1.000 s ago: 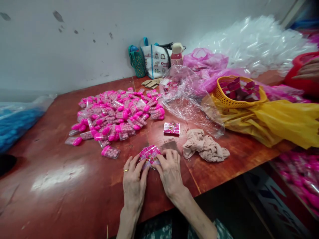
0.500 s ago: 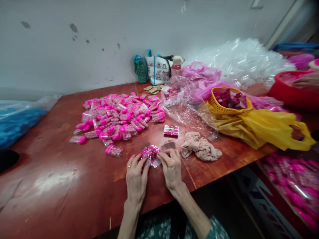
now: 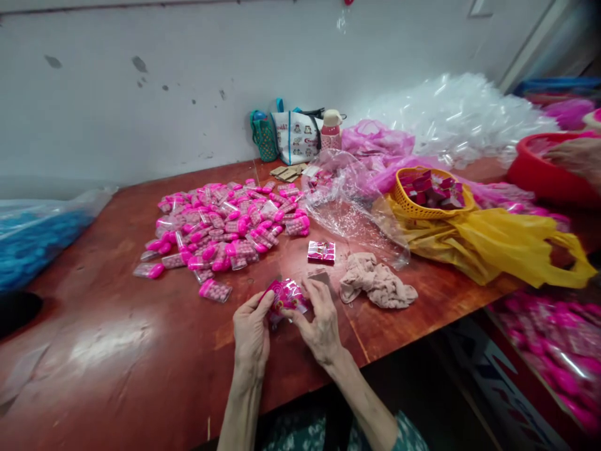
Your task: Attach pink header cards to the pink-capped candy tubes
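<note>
A shiny pink plastic packet [image 3: 287,294] is held up a little above the table's front part. My left hand [image 3: 252,329] pinches its left side between thumb and fingers. At the packet's right side, my right hand [image 3: 322,326] grips with a bent thumb and curled fingers. Beyond the hands lies a small pink-and-white printed box [image 3: 322,252]. A brownish flat piece [image 3: 320,279] is partly hidden behind my right fingers. To the right rests a crumpled beige cloth [image 3: 375,282].
Pink-capped containers of small balls [image 3: 225,225] form a heap at left centre. A yellow basket [image 3: 429,207] of dark pink pieces stands on a yellow bag [image 3: 511,238]. Another person's hand [image 3: 580,160] is at the red basin [image 3: 530,166]. Bags and a bottle [image 3: 331,128] line the wall.
The packet has been lifted and tilted up. My left hand has turned to pinch its left edge, and my right thumb has come across its lower front. The other person's hand shows more clearly.
</note>
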